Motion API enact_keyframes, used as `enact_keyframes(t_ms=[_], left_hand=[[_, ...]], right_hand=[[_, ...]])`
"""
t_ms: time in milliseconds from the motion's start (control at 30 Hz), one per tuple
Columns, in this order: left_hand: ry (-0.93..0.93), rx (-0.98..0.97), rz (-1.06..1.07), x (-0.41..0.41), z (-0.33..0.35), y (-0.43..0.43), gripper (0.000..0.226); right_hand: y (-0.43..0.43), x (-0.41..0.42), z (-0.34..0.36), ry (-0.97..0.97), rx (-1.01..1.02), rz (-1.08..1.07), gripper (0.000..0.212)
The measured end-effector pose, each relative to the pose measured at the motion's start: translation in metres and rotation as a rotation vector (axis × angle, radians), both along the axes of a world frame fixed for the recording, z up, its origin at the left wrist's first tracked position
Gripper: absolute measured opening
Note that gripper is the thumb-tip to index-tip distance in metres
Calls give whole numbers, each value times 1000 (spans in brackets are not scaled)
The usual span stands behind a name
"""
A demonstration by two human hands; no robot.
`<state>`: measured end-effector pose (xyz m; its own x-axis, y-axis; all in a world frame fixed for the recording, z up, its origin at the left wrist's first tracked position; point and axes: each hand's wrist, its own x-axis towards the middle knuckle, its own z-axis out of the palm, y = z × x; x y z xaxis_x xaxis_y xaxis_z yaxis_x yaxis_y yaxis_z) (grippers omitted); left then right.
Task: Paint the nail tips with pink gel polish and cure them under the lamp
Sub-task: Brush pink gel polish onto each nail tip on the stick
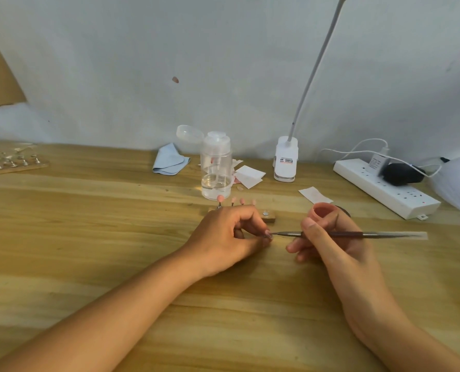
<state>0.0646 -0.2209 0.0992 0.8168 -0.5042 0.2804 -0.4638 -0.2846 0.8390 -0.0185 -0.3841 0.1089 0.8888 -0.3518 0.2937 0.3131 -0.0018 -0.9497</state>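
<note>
My left hand rests on the wooden table and pinches a small nail tip between thumb and fingers. My right hand grips a thin dark brush whose point touches that nail tip. A pink round pot sits behind my right fingers, partly hidden. Several pink nail tips stand on pins on a small wooden holder behind my left hand. The white clip lamp with a long bent neck stands at the back.
A clear pump bottle with its lid flipped open stands behind the nail tips. A blue cloth, paper slips, a white power strip with plugs, and a board of clear tips at far left lie around.
</note>
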Motion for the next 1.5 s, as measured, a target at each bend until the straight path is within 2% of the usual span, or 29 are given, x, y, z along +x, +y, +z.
enact_keyframes(t_ms=[100, 367, 500, 800, 1000, 1200, 1500], left_hand=[[13, 5, 7, 0, 0, 1, 16], [20, 2, 17, 0, 1, 1, 16], [15, 6, 31, 0, 1, 1, 23], [11, 3, 28, -1, 1, 1, 16], [18, -5, 18, -2, 3, 1, 20], [19, -17, 15, -1, 2, 1, 23], [22, -40, 4, -1, 1, 0, 24]], right_hand=[[-1, -1, 2, -23, 22, -39, 20], [-1, -1, -1, -12, -10, 18, 12], [-1, -1, -1, 13, -26, 20, 15], [-1, 1, 0, 23, 15, -23, 16], [-3, 0, 1, 2, 67, -11, 19], [-1, -2, 0, 34, -86, 69, 17], [0, -5, 2, 74, -61, 19, 20]])
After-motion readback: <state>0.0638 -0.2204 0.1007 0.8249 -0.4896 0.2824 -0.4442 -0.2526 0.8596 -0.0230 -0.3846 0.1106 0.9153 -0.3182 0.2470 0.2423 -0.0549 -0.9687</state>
